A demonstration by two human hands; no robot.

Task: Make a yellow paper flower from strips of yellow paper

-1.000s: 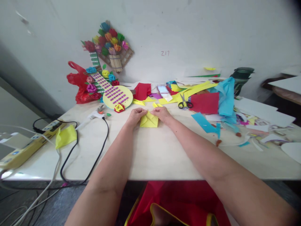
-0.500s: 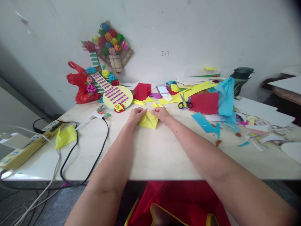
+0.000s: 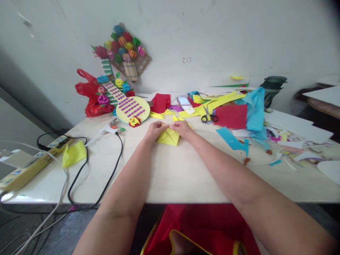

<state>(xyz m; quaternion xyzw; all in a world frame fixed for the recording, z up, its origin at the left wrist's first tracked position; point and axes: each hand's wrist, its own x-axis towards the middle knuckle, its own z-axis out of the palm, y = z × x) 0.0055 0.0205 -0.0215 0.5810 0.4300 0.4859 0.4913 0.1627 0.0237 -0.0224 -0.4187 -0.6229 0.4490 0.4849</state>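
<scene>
A square of yellow crepe paper, creased across its upper part, hangs between my two hands just over the table. My left hand pinches its upper left edge between thumb and fingers. At the upper right edge, my right hand is closed on the same sheet, its fingertips almost meeting those of the left. Behind the hands lie yellow paper strips and black-handled scissors. To the left is a yellow cardboard guitar shape with purple stripes and a red and yellow paper flower.
A white glue gun trails a black cord on the left, near a yellow power strip and another yellow paper piece. Red paper, blue paper and white scraps cover the right side.
Both hands have shifted very slightly, the left fingertips moving a little right toward the other hand. The yellow paper stays pinched between them.
</scene>
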